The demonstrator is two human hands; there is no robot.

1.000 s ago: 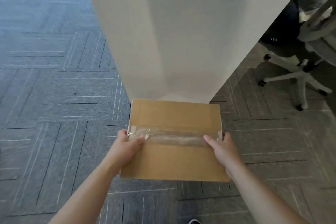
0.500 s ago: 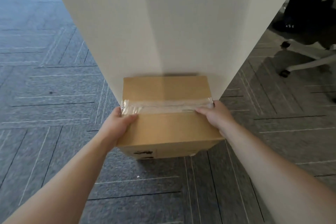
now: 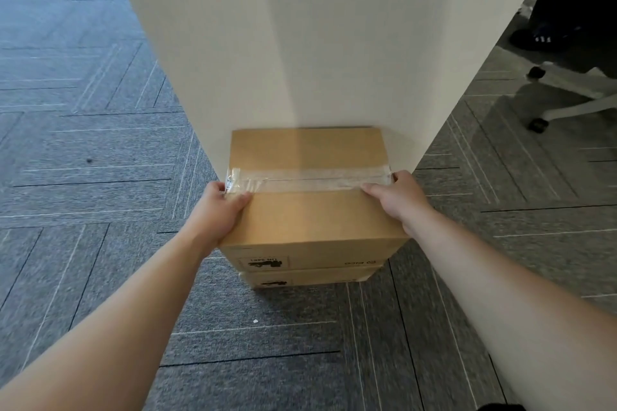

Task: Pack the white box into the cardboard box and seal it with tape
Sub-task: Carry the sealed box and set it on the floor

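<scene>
A closed cardboard box (image 3: 310, 220) sits low against a white pillar, its flaps shut. A strip of clear tape (image 3: 307, 179) runs across the seam of its top from left edge to right edge. My left hand (image 3: 218, 210) grips the box's left side with the thumb on top. My right hand (image 3: 399, 198) grips the right side, fingers on the tape's end. The box rests on top of a second cardboard box (image 3: 310, 279) of the same kind. The white box is not visible.
The white pillar (image 3: 300, 43) rises right behind the boxes. Grey patterned carpet (image 3: 83, 160) surrounds it. At the upper right stand a white wheeled office chair base (image 3: 567, 103) and a seated person's dark leg and shoe (image 3: 547, 27).
Both hands have carried the taped box forward and down to the pillar. It now sits on another cardboard box, whose front shows beneath it.
</scene>
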